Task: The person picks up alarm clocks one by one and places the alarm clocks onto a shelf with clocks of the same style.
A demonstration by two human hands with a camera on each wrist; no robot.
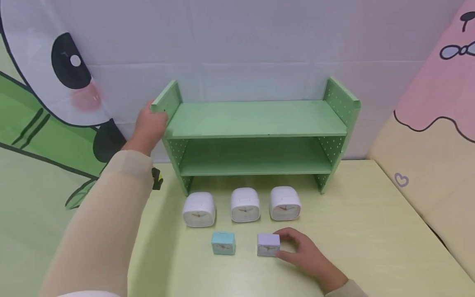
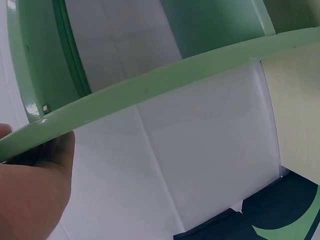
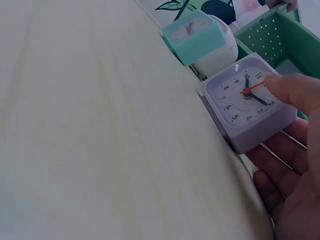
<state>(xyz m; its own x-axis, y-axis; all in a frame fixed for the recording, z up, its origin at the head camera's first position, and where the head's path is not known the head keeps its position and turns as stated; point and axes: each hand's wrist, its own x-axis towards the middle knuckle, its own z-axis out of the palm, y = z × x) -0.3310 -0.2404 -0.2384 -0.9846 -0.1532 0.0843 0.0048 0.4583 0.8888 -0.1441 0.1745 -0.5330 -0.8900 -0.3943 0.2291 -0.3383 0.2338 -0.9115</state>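
A green two-tier shelf (image 1: 256,119) stands against the back wall. My left hand (image 1: 150,123) grips the upper edge of its left side panel; in the left wrist view that hand (image 2: 35,195) is partly hidden behind the panel (image 2: 150,87). On the table, my right hand (image 1: 302,251) holds a small purple clock (image 1: 268,244) by its right side. Seen from the right wrist, the thumb (image 3: 292,90) lies on the face of the purple clock (image 3: 245,95), with fingers behind it. A teal clock (image 1: 223,243) stands to its left.
Behind the small clocks stand three white clocks in a row: left (image 1: 199,209), middle (image 1: 245,205) and right (image 1: 285,203). They sit just in front of the shelf on the pale yellow table (image 1: 371,231). Cartoon-printed cloth (image 1: 426,103) hangs around the table.
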